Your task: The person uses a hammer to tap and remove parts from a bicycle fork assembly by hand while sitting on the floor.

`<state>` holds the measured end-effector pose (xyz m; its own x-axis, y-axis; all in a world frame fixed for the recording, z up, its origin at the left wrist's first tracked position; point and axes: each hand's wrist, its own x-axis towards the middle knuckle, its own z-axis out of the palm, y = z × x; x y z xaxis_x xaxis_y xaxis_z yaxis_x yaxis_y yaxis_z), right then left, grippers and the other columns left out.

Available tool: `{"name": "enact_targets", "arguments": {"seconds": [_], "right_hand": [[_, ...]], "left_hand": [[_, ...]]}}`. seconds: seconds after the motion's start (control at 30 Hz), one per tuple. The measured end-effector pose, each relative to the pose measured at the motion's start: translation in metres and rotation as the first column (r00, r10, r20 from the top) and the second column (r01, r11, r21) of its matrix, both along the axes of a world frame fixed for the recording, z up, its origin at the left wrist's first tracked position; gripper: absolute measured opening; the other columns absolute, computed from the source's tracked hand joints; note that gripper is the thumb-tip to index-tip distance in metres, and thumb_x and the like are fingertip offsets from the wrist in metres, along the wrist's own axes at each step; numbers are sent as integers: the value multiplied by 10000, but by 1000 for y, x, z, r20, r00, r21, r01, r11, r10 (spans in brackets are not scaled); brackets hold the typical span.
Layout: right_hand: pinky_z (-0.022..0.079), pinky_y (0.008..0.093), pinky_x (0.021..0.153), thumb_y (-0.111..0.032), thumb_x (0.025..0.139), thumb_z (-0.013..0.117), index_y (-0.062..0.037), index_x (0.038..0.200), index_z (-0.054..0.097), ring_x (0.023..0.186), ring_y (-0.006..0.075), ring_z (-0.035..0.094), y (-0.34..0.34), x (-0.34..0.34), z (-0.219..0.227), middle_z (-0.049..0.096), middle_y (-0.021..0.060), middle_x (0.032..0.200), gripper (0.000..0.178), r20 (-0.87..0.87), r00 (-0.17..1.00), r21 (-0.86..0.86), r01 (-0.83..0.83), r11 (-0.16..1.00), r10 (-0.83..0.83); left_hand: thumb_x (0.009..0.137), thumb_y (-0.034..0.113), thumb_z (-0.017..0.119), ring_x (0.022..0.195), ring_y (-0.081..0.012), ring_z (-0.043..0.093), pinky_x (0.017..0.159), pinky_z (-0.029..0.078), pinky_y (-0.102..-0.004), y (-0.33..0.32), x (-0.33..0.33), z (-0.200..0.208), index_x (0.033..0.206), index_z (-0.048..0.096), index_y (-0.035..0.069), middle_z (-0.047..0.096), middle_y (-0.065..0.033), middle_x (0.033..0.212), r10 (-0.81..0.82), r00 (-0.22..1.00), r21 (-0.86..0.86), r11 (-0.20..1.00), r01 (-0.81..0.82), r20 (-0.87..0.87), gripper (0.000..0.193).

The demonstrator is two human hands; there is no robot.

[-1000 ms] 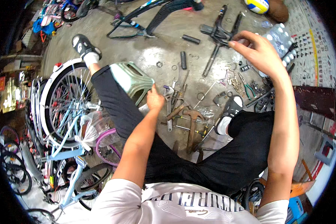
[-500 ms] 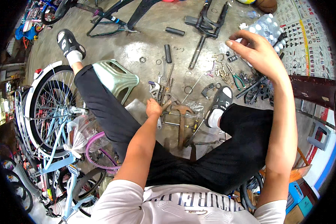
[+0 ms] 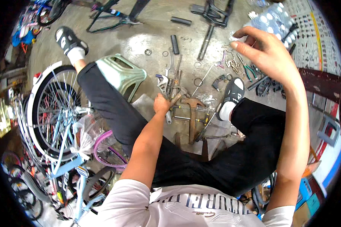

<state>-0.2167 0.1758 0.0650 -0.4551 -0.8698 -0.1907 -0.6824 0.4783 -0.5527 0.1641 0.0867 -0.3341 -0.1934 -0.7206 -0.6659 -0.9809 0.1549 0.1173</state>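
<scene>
My left hand reaches down to the tools on the floor between my legs. Its fingers are curled at the end of a small hammer's wooden handle, though their undersides are hidden. Alongside lies an adjustable wrench, its lower part passing beside the hand. A larger rusty claw hammer rests to the right. My right hand is raised over the floor at the right, thumb and forefinger apart and bent. Nothing can be made out between its fingers.
A pale green stool stands by my left leg. A bicycle wheel and a purple rim are at the left. Far off lie a bicycle fork and a frame. Wrapped bottles sit at the far right.
The view has shifted, so the floor and tools appear slightly right and lower. My left hand stays at the same tools; my right hand stays raised with its fingers bent.
</scene>
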Motion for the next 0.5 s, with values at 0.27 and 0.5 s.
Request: {"name": "enact_targets", "arguments": {"seconds": [0.27,0.5], "right_hand": [[549,483,776,-443,875,706,-52,1099,684,896,380,703,63,36,13,725,175,954,451,-70,985,-9,155,988,-156],[539,499,787,-497,879,674,-29,1066,705,921,405,700,96,21,19,726,214,915,505,-10,983,15,181,983,-181]], "left_hand": [[815,383,750,1222,-425,615,1022,507,-485,-18,-10,9,1405,388,35,611,-279,1317,-115,981,73,992,105,155,775],[792,411,645,1179,-408,656,1017,498,-476,-39,-8,28,1199,692,-40,699,-269,1197,47,997,64,997,-51,56,610]]}}
